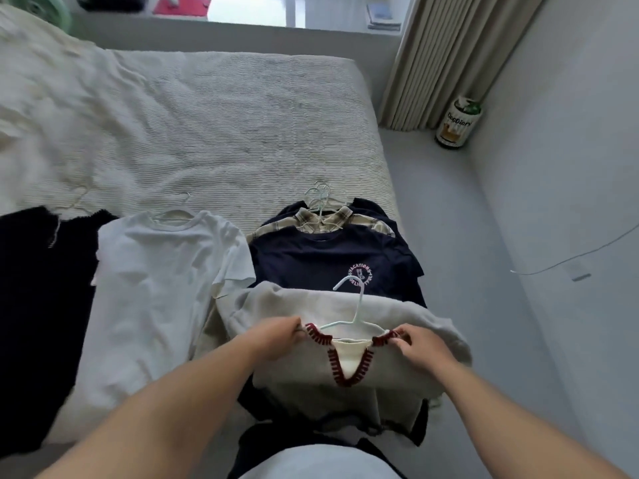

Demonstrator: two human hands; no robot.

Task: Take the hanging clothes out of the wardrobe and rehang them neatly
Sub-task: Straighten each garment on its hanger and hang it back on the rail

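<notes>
Cream sweater (345, 392) at the bed's (207, 115) near edge, neckline pinched by left hand (276, 340) and right hand (420, 347) over its hanger (356, 305). Other hung garments are laid out; wardrobe unseen, rehanging judged outstanding.

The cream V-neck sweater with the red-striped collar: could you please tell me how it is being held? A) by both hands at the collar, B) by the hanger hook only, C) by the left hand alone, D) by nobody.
A: the left hand and right hand each pinch one side of the cream V-neck sweater at its collar, with the white hanger inside the neckline.
</notes>
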